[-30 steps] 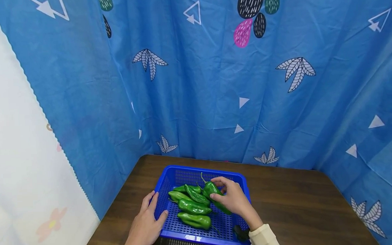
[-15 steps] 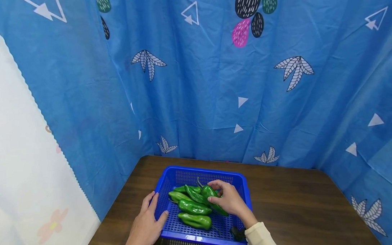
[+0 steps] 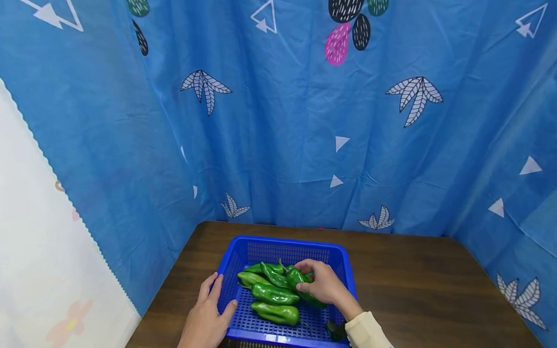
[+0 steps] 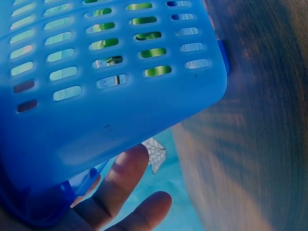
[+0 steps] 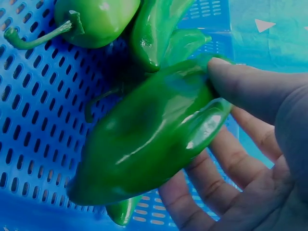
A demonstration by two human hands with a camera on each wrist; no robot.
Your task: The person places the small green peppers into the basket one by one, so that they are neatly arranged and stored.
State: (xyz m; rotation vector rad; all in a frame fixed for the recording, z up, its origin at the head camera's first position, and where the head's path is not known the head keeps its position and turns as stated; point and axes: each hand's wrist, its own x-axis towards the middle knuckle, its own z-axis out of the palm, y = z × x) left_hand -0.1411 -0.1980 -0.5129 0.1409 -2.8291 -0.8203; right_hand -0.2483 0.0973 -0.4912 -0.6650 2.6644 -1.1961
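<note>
A blue plastic basket [image 3: 341, 251] with slotted walls holds several glossy green peppers. My left hand [image 3: 204, 320] holds its left rim, thumb over the inner side and fingers along the outside; the left wrist view shows two fingers [image 4: 127, 173] beside the slotted wall. Thumb and fingers of my right hand [image 3: 322, 282] grip one large green pepper [image 5: 149, 134] at the basket's right middle, its stem towards the back. To its left lie other peppers, among them one in the middle [image 3: 274, 294] and one at the front [image 3: 277, 313].
The basket stands on a dark wooden table [image 3: 402, 282], near its left edge. Behind it hangs a blue patterned curtain [image 3: 281, 117], with a white cloth [image 3: 22, 229] at the left. A small black object [image 3: 333, 330] shows by the right wrist.
My right hand has brought the gripped pepper slightly lower and to the left, closer against the other peppers. The left hand stays at the rim.
</note>
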